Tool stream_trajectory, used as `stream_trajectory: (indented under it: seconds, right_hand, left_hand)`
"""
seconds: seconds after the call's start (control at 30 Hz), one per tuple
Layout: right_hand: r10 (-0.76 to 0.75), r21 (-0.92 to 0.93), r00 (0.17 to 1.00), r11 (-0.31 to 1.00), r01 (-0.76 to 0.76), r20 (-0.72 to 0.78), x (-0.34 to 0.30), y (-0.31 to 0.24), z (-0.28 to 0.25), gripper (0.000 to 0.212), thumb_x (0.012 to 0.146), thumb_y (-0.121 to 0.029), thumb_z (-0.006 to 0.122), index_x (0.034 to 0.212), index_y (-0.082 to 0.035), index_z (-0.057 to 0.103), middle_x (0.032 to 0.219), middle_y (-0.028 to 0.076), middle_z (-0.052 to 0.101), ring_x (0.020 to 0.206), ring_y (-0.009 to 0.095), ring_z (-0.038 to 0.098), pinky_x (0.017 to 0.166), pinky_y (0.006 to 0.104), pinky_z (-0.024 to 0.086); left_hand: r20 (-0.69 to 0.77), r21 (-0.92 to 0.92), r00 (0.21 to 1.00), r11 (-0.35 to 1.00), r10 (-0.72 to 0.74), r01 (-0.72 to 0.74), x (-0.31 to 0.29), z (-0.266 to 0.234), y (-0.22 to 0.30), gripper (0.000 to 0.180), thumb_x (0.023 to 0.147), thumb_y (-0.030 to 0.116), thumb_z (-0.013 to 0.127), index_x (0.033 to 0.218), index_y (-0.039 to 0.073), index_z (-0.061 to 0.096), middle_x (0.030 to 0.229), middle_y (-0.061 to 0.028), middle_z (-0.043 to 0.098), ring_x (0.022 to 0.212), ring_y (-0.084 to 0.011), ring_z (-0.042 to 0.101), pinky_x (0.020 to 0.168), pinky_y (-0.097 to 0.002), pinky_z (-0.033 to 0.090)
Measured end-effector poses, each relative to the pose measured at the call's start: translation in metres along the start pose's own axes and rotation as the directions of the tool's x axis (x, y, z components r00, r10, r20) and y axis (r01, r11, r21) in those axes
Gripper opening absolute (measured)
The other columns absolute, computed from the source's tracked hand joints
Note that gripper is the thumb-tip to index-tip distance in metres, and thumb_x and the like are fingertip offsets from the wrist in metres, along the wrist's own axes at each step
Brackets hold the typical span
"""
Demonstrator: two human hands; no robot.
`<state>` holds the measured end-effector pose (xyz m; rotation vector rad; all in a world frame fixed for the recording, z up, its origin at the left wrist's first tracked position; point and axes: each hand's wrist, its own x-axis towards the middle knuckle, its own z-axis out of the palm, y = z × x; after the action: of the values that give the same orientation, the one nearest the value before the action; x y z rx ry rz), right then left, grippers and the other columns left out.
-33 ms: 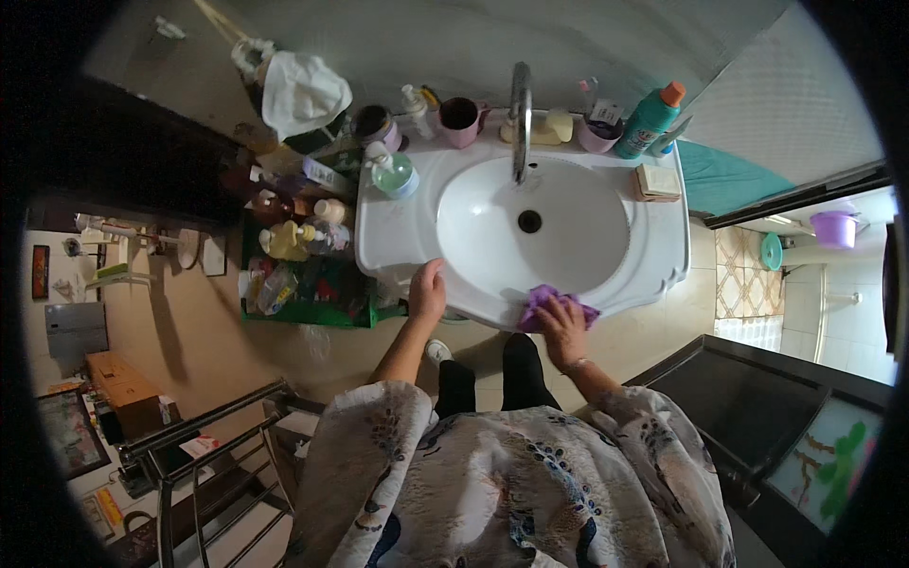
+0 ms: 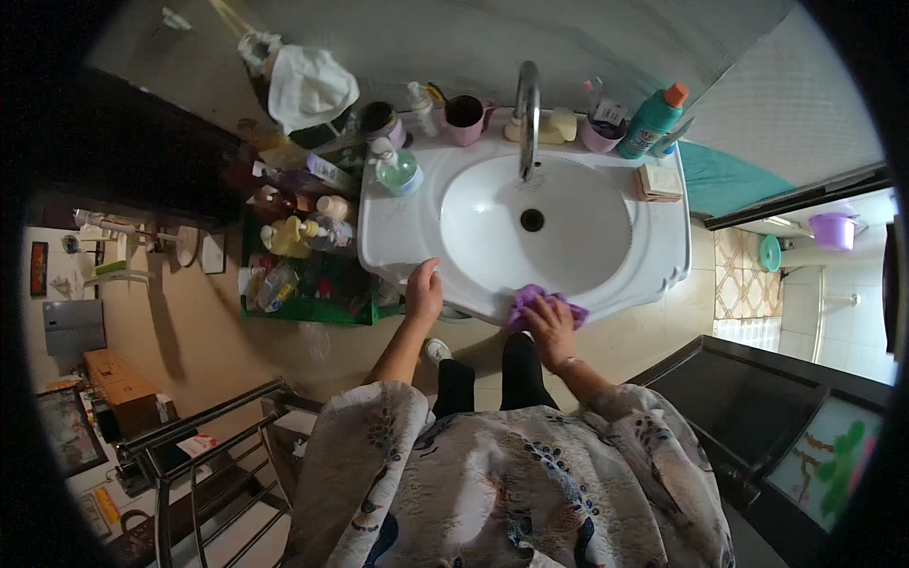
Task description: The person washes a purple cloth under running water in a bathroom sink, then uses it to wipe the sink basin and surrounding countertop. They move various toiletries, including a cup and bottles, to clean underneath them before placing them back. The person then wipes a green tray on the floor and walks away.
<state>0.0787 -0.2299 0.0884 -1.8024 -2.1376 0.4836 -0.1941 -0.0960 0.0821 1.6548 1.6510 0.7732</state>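
Note:
A white washbasin (image 2: 398, 232) with a raised, wavy-edged counter stands in front of me. My right hand (image 2: 551, 329) presses a crumpled purple cloth (image 2: 530, 301) onto its front rim, right of the middle, fingers over the cloth. At the front left edge of the counter is my left hand (image 2: 424, 292), thumb up and loosely open, with nothing seen in it; some of its fingers are hidden. A curved metal faucet (image 2: 528, 118) rises behind the bowl, above the dark drain (image 2: 532, 220).
Along the back stand a pump bottle (image 2: 398, 173), a pink mug (image 2: 465, 120), a pink cup (image 2: 601, 135) and a teal bottle with an orange cap (image 2: 651, 121). A soap box (image 2: 658, 183) sits at right. Left of the basin, a green crate (image 2: 312, 319) holds several bottles.
My right hand and the purple cloth have slid a little to the left along the front rim. My left hand stays at the counter's edge, nearly unmoved.

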Motion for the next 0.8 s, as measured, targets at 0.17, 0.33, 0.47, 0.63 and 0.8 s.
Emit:
stream_trajectory:
  seconds: [0.17,0.33,0.47,0.63,0.8]
  right_hand:
    - [-0.132,0.062,0.981,0.990,0.125,0.143,0.074,-0.106,0.026,0.054,0.085,-0.011,0.049,0.137,-0.022,0.039,0.147,0.008,0.026,0.134,0.034,0.023,0.111,0.0483,0.017]
    - [-0.169,0.111,0.985,0.980,0.164,0.040,0.133,-0.130,0.049,0.046,0.081,-0.011,0.054,0.126,-0.017,0.051,0.138,0.010,0.038,0.128,0.034,0.032,0.105,0.0448,0.028]
    - [-0.017,0.345,0.993,0.937,0.057,-0.116,0.170,-0.120,0.051,0.039,0.075,-0.003,0.057,0.113,-0.010,0.060,0.117,0.014,0.056,0.107,0.034,0.053,0.089,0.0383,0.045]
    - [0.290,0.644,0.866,0.763,0.047,-0.406,0.245,-0.085,0.048,0.019,0.087,-0.006,0.052,0.103,0.000,0.058,0.090,0.016,0.062,0.083,0.027,0.060,0.076,0.0321,0.048]
    - [0.245,0.410,0.775,0.912,0.019,-0.582,0.312,-0.045,0.090,0.054,0.077,0.006,0.050,0.129,-0.005,0.043,0.110,0.018,0.056,0.096,0.029,0.055,0.086,0.0363,0.045]
  left_hand:
    - [0.028,0.014,0.996,0.996,-0.089,0.089,-0.016,-0.059,-0.022,0.030,0.086,0.009,0.053,0.116,0.005,0.054,0.107,-0.0184,0.057,0.096,-0.0310,0.057,0.082,-0.0403,0.046]
    - [0.089,0.043,0.989,0.993,-0.118,0.114,-0.023,-0.092,-0.039,0.037,0.086,0.013,0.055,0.122,0.007,0.051,0.112,-0.0170,0.057,0.098,-0.0313,0.057,0.083,-0.0398,0.046]
    - [0.199,0.065,0.978,0.996,-0.066,0.054,-0.034,-0.118,-0.034,0.040,0.087,0.018,0.055,0.125,0.008,0.049,0.115,-0.0162,0.056,0.101,-0.0319,0.055,0.085,-0.0403,0.046]
    - [0.227,-0.062,0.973,0.996,-0.052,0.067,-0.053,-0.145,-0.034,0.042,0.089,0.024,0.053,0.127,0.006,0.048,0.115,-0.0164,0.055,0.099,-0.0307,0.056,0.083,-0.0404,0.046]
    - [0.254,-0.146,0.960,0.976,-0.122,0.162,-0.067,-0.142,-0.053,0.041,0.092,0.025,0.049,0.126,0.003,0.047,0.113,-0.0180,0.055,0.094,-0.0262,0.058,0.079,-0.0387,0.048]
